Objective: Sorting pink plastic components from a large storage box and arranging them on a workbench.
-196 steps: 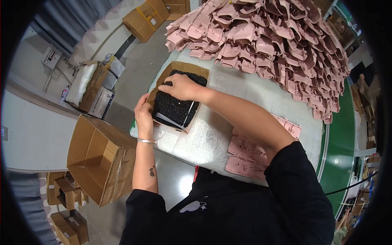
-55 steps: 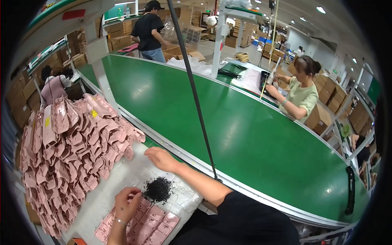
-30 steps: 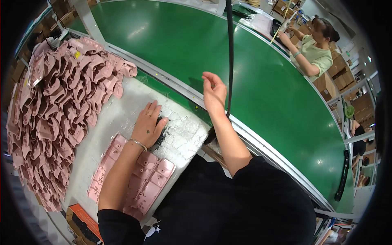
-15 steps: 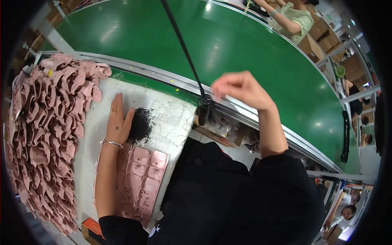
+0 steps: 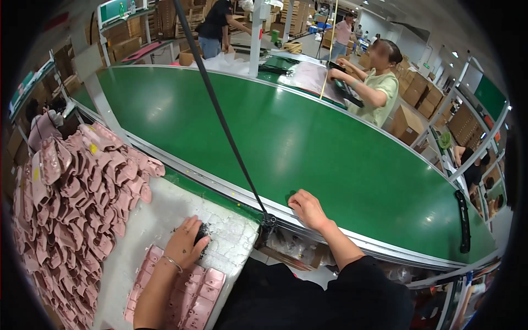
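My left hand (image 5: pixel 186 243), with a bracelet at its wrist, rests on the white foam board (image 5: pixel 161 204). Its fingers are stretched and its thumb stands apart, touching a pile of tiny black parts (image 5: pixel 202 235) and partly hiding it. Below that hand and forearm lie pink plastic panels (image 5: pixel 208 291), side by side on the board. My right hand (image 5: pixel 309 210) is over the near edge of the green conveyor belt (image 5: pixel 264 148). Its fingers are curled together, and whatever they hold, if anything, is hidden.
Pink moulded parts (image 5: pixel 77 220) are heaped at the left. A thin black pole (image 5: pixel 220 113) rises from a clamp at the belt's metal rail. Across the belt, a person in light green (image 5: pixel 379 91) handles dark items. A black strip (image 5: pixel 462 223) lies on the belt's right end.
The view has tilted up, showing more of the far side. My left hand has shifted onto the black pile. My right hand has come nearer the belt's edge, fingers curled.
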`<state>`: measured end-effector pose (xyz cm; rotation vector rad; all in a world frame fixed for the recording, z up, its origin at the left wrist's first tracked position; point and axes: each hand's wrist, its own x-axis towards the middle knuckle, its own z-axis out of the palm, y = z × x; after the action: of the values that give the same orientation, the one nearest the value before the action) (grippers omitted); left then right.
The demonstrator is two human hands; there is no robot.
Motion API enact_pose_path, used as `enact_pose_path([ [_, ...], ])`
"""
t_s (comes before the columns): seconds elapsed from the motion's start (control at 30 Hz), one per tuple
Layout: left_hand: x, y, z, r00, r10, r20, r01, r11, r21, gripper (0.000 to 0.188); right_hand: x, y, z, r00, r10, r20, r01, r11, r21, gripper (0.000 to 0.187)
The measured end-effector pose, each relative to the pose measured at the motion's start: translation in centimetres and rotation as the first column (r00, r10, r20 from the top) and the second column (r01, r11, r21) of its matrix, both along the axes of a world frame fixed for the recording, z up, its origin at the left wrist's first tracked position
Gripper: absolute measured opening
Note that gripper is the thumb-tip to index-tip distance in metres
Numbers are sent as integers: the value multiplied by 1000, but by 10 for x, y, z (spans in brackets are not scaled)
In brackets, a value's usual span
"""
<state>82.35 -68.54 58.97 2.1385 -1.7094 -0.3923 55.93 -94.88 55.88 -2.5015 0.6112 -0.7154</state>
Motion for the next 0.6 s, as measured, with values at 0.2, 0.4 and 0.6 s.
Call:
enact_pose_path([
  [0.2, -4, 1, 4, 1000, -3, 26, 7, 987, -161, 54, 23, 39, 40, 947, -108, 301, 91, 993, 71, 4],
  [0.4, -2, 3, 1, 996, -81, 39, 83, 995, -47, 54, 101, 131, 66, 722, 462, 515, -473, 873, -120, 9],
  [0.6, -24, 48, 45, 994, 23, 105, -8, 989, -144, 42, 160, 144, 34, 796, 394, 460, -542, 803, 250, 11],
])
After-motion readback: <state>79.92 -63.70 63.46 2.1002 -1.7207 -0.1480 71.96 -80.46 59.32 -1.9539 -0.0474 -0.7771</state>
